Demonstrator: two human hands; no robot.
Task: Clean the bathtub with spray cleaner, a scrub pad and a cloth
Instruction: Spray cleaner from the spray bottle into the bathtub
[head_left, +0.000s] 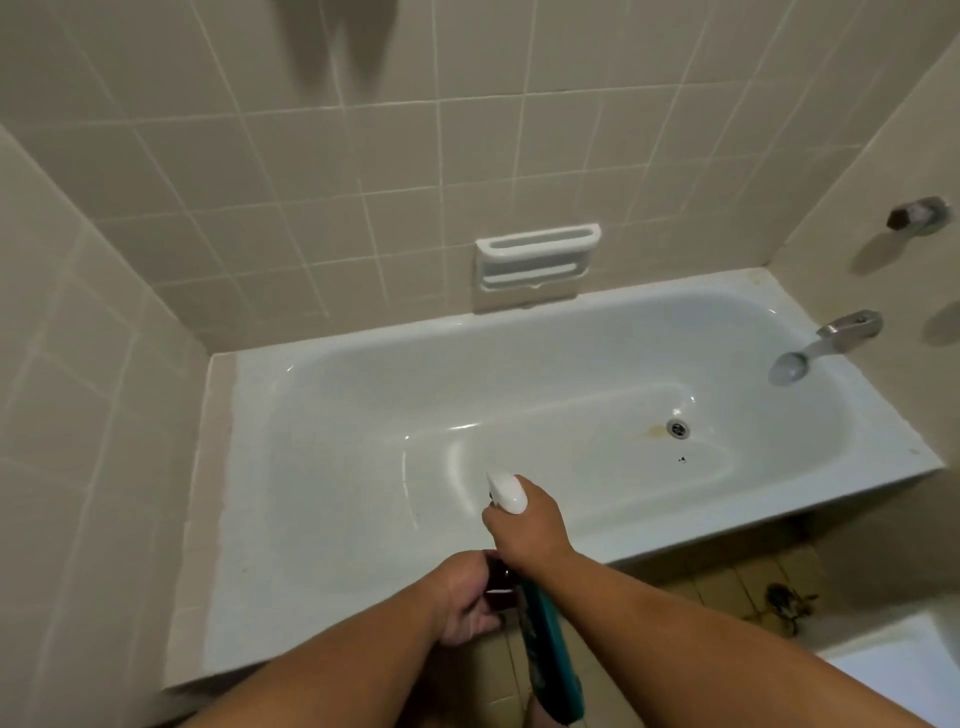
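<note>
A white bathtub (322, 597) fills the middle of the head view, with a drain (677, 428) and a brownish stain beside it near the right end. My right hand (524, 530) grips the neck of a teal spray bottle (550, 644) with a white trigger head (506, 493), the nozzle pointing into the tub over its front rim. My left hand (465, 597) is curled round a small dark object (498, 582) at the front rim, just left of the bottle; I cannot tell what that object is.
Beige tiled walls enclose the tub on three sides. A white soap holder (537, 260) sits on the back wall. A chrome spout (826, 343) and a tap handle (919, 218) stick out of the right wall. A tiled floor (727, 587) lies below the rim.
</note>
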